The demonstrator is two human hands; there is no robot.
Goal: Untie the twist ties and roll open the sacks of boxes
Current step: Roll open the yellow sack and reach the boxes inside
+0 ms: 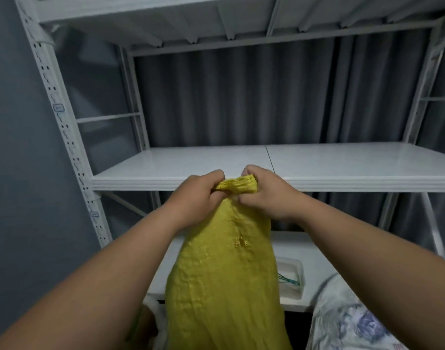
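Head view, left hand (194, 195), right hand (264, 192) gripping sack (224, 274) neck

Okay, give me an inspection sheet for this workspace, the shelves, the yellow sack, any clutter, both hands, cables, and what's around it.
Surface: white metal shelf at hand height, bare where visible; a lower shelf sits behind the sack.
Job's things: yellow woven sack stands upright, its neck bunched at the top; no twist tie can be made out on it.
Clutter: small white tray on the lower shelf holds green ties; patterned cloth at lower right.
Grippers: left hand and right hand both grip the sack's bunched neck.
Cables: nothing seen.
Surroundings: grey curtain behind the rack; grey wall on the left.
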